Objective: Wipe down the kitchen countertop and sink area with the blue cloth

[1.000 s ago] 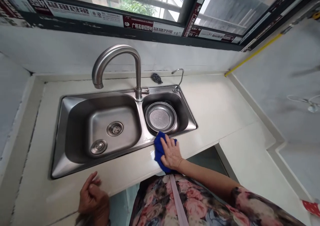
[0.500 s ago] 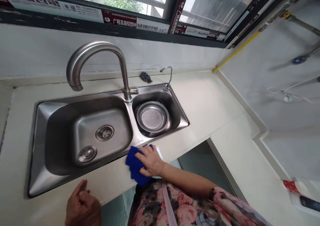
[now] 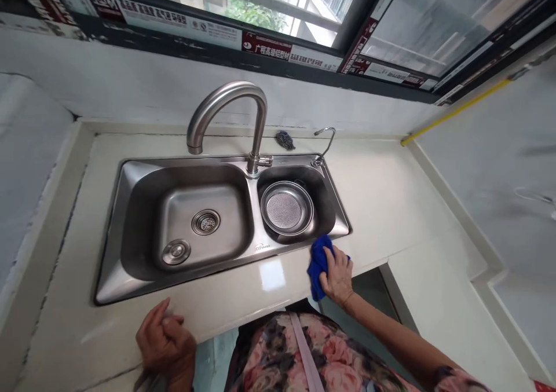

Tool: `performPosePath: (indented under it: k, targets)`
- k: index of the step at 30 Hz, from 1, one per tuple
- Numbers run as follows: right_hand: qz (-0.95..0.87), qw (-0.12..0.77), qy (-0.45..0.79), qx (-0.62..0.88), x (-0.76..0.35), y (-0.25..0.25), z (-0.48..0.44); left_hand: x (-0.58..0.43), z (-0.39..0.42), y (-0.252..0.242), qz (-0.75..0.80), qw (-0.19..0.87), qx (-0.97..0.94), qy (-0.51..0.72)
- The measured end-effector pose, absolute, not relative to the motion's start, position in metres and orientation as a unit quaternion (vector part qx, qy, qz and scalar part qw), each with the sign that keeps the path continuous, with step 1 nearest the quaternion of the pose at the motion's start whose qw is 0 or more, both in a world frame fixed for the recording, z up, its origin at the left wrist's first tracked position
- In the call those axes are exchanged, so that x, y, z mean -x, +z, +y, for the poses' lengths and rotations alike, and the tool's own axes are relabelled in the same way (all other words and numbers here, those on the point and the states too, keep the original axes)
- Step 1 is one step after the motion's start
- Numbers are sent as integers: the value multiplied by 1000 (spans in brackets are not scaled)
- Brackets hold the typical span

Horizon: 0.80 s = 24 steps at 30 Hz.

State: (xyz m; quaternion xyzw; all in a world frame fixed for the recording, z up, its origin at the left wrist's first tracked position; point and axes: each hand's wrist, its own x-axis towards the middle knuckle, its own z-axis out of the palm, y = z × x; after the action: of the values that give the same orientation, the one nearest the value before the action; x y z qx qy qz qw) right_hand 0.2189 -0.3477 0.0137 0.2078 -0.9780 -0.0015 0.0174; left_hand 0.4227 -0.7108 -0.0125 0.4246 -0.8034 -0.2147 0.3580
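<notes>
My right hand presses a blue cloth onto the pale countertop, just in front of the right corner of the steel double sink. Its fingers are closed over the cloth. My left hand rests on the counter's front edge at the lower left, fingers curled, with nothing seen in it. A round metal strainer basket sits in the small right basin. The tall curved faucet stands behind the divider.
A small side tap and a dark scrubber sit behind the sink. A loose drain plug lies in the large basin. The counter turns a corner at the right, beside a grey wall. A window runs above.
My right hand with the blue cloth slid left along the counter's front strip, then back right to the sink's right corner. My left hand stayed on the front edge.
</notes>
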Motion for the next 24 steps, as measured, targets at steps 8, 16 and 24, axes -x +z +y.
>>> performPosePath:
  k: [8,16,24]
  targets:
    - [-899,-140,51,-412,-250,19,-491,-427,-709,-22,-788,360,-443,-229]
    - [-810,-156,134,-549,-256,24,-569,-420,-705,-2,-777,280,-510,-240]
    - [-815,-250,84,-517,-176,45,-511,-415,-712,3,-790,248,-525,-199]
